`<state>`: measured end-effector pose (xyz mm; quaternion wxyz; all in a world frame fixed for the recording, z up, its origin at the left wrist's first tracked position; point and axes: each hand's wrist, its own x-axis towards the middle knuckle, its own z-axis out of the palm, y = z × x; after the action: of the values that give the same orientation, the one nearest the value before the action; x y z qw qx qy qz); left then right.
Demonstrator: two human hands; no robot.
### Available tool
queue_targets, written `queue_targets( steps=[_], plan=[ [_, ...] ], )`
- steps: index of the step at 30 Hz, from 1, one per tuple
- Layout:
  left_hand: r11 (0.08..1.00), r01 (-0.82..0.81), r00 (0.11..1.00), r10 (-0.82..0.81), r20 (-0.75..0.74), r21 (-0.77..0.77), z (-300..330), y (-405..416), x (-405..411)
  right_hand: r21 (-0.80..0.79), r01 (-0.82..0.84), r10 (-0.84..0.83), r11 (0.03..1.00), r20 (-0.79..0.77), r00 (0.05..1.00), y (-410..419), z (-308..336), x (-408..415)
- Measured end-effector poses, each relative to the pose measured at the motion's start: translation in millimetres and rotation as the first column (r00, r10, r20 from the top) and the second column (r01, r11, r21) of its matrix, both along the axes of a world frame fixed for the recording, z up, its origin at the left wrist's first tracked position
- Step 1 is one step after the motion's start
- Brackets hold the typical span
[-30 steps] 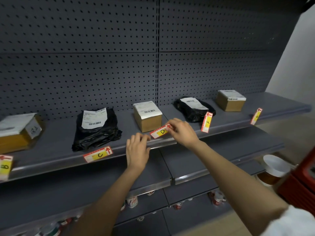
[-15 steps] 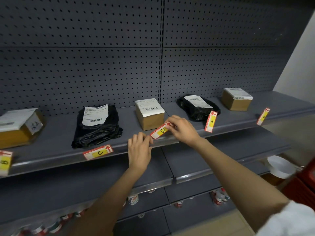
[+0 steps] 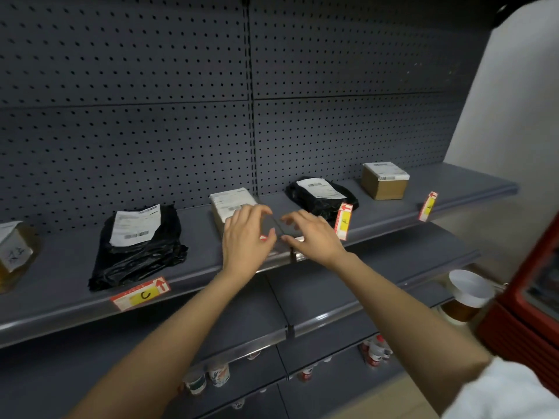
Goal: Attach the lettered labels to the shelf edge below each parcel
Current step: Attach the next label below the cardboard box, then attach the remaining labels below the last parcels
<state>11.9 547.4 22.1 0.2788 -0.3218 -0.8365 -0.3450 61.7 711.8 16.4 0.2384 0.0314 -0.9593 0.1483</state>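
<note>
Both hands hover with fingers spread over the grey metal shelf's [image 3: 75, 261] front edge. The left hand [image 3: 245, 237] and right hand [image 3: 314, 237] grip nothing. A red-and-yellow paper label [image 3: 263, 238] peeks between them.

Shelf edge [image 3: 75, 309] at frame centre blocked by left hand [image 3: 246, 241] and right hand [image 3: 314, 237], small box [image 3: 231, 201] close behind them, open shelf between black bag [image 3: 139, 252] and box, C label [image 3: 140, 294] at lower left
</note>
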Motion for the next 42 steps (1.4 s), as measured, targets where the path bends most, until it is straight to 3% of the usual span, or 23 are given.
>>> queue_targets(
  steps=[13, 23, 31, 34, 42],
  plan=[
    [0.953, 0.280, 0.959, -0.273, 0.070, -0.116, -8, 144, 9, -0.012, 0.353, -0.353, 0.936, -0.044, 0.935, 137, -10, 63],
    [0.900, 0.410, 0.911, -0.396, 0.114, -0.148, -32, 268, 38, -0.020, 0.488, -0.487, 0.873, 0.023, 0.873, 254, -28, 113],
    [0.955, 0.278, 0.952, -0.259, 0.162, -0.105, -48, 369, 53, -0.075, 0.439, -0.433, 0.895, 0.088, 0.897, 384, -16, 103],
    [0.986, 0.161, 0.966, -0.148, 0.210, -0.049, -51, 389, 53, -0.018, 0.387, -0.380, 0.922, 0.146, 0.913, 419, -10, 86],
    [0.990, -0.059, 0.986, 0.077, 0.146, -0.127, -56, 373, 54, 0.121, 0.164, -0.184, 0.979, 0.173, 0.968, 430, -5, 32]
  ],
)
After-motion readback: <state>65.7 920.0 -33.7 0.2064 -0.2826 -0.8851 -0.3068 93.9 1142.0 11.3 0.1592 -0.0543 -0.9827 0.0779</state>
